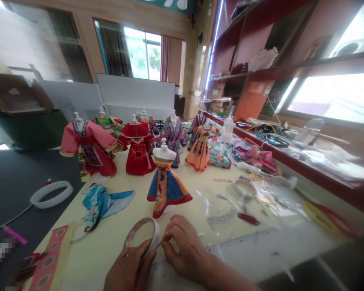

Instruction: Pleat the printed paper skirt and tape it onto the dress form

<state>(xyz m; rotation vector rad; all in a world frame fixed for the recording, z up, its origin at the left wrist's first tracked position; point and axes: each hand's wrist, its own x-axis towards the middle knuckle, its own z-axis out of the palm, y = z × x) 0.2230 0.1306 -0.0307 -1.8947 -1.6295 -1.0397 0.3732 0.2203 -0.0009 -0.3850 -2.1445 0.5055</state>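
Note:
My left hand (130, 264) is closed around the lower edge of a roll of tape (142, 230), which stands upright on its rim. Beside it, my right hand (184, 246) pinches at the roll's right side, thumb and fingertips together, apparently on the tape's end, though that bit is too small to make out surely. Just beyond both hands stands a small white dress form (164, 152) wearing an orange and blue dress (166, 188) with a red hem. A clear ruler (239, 240) lies to the right of my right hand.
Several miniature dressed forms, including one in a red robe (138, 149), stand at the back. Blue fabric (99, 202) lies left. To the right are another tape roll (245, 189), a red-handled tool (248, 218), and yellow-red scissors (324, 216). A white ring (51, 195) rests on the dark surface.

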